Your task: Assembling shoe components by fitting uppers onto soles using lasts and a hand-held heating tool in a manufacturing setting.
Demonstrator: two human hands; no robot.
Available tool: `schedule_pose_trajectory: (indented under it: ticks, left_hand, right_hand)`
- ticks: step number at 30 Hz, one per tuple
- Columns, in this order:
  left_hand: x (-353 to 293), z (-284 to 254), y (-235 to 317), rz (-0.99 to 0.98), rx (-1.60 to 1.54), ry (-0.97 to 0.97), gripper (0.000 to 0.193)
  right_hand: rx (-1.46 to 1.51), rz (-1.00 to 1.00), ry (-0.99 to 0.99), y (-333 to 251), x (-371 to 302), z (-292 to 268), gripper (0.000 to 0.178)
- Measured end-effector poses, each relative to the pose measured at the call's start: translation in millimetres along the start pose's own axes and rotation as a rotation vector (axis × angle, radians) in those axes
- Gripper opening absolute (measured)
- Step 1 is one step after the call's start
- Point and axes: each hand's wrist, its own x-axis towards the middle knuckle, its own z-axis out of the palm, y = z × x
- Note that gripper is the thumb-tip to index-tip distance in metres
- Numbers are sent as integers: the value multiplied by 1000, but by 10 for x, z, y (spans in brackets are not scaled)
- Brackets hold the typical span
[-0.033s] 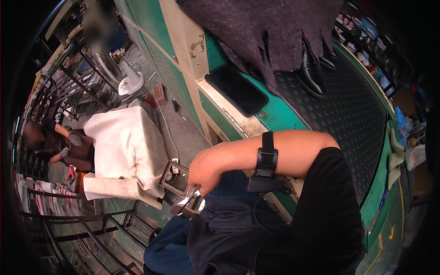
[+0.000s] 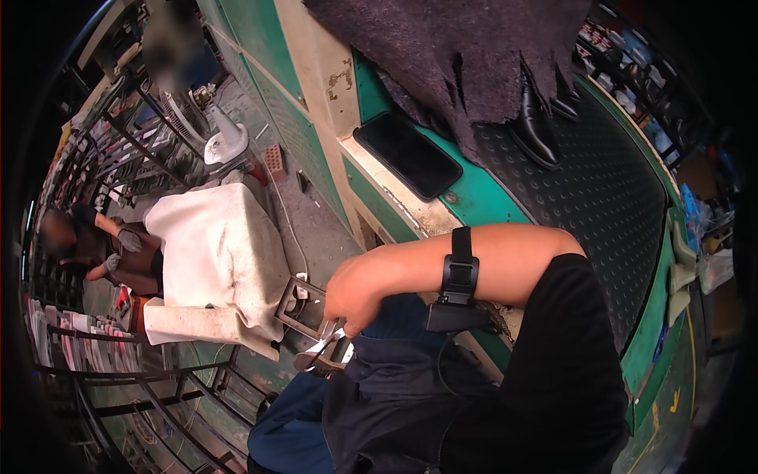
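Note:
My right hand reaches down beside my lap, its arm bent across from the right. Its fingers are curled downward, and what they hold, if anything, is hidden. Against the fingers is a rectangular metal frame. Just below shows a brown and white object, perhaps footwear, partly covered by my dark clothing. My left hand is out of view. Above my forearm a black smartphone lies on the ledge of a green machine.
Black leather shoes stick out from under a frayed dark cloth on a studded rubber mat. To the left are a cloth-covered block, a seated gloved person, a fan and black metal racks.

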Motion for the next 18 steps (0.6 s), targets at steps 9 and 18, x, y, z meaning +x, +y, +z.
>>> schedule_pose_trajectory:
  ticks: [9, 18]
  left_hand:
    - [-16, 63, -46, -38, 22, 38, 45]
    - [-83, 391, -391, 3, 114, 133, 55]
  right_hand:
    - [-9, -7, 16, 1, 38, 7, 46]
    - [-23, -4, 4, 5, 73, 9, 47]
